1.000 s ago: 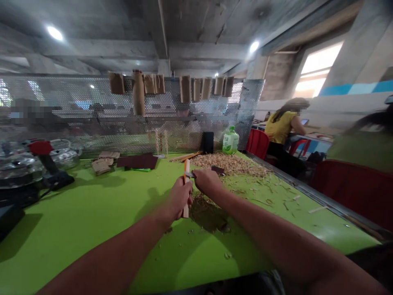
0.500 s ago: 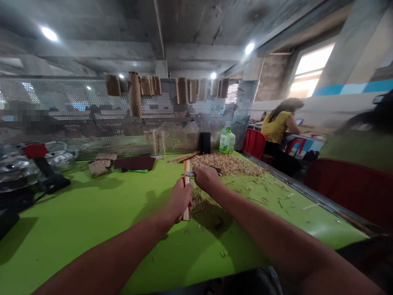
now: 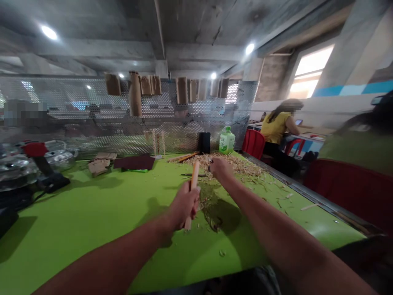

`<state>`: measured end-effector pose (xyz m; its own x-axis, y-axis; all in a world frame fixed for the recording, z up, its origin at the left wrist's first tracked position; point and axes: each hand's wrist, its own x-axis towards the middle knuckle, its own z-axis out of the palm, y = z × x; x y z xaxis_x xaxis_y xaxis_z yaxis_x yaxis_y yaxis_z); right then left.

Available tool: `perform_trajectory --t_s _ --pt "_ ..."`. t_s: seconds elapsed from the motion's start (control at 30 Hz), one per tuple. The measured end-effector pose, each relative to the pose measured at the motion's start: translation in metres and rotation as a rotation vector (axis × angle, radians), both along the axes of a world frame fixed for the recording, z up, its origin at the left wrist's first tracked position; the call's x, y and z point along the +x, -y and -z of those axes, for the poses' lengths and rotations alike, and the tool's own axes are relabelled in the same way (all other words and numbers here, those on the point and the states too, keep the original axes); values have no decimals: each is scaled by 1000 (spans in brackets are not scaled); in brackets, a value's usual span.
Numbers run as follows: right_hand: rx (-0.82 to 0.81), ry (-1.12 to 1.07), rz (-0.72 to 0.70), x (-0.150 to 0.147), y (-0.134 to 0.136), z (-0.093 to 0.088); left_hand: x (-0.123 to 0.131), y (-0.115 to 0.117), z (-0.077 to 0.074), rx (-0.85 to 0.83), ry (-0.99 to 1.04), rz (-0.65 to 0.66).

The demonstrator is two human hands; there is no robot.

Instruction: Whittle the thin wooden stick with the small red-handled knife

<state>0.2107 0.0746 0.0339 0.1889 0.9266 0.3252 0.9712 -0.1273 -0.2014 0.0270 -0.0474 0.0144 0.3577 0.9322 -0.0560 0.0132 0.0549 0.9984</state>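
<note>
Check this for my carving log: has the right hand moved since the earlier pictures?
Yes, the right hand has moved rightward, closer to the green-capped plastic bottle.

Light is moderate and mixed. Round white ceiling lamps (image 3: 49,32) shine above the perforated metal mesh screen (image 3: 123,119), and a bright rectangular window (image 3: 311,67) to the screen's right is blown out to white glare. The lime-green tabletop (image 3: 92,241) in front of the screen carries a faint sheen and dark, soft-edged shadows below the person's right hand (image 3: 221,169) and left hand (image 3: 184,207). The left hand and the pale wooden strip (image 3: 194,184) it grips look slightly soft. Right of the screen, a person in an olive top (image 3: 359,153) is heavily blurred. Wide-angle distortion bends the grey concrete ceiling beams (image 3: 92,48) toward the frame edges. A pixelated mosaic patch (image 3: 23,112) covers the screen's left end.
</note>
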Motion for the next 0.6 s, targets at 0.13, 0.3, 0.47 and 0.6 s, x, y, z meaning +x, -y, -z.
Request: perform_trajectory --t_s 0.13,0.3,0.47,0.6 --pt "83 7 -106 -30 6 5 -15 -23 -3 -26 66 -76" --pt "73 99 -259 -47 20 11 -11 -23 -4 -30 -5 -150" --pt "40 170 -301 -51 27 13 -12 -27 2 17 -86 -157" --pt "71 205 -329 -53 26 13 -11 -27 3 9 -142 -162"
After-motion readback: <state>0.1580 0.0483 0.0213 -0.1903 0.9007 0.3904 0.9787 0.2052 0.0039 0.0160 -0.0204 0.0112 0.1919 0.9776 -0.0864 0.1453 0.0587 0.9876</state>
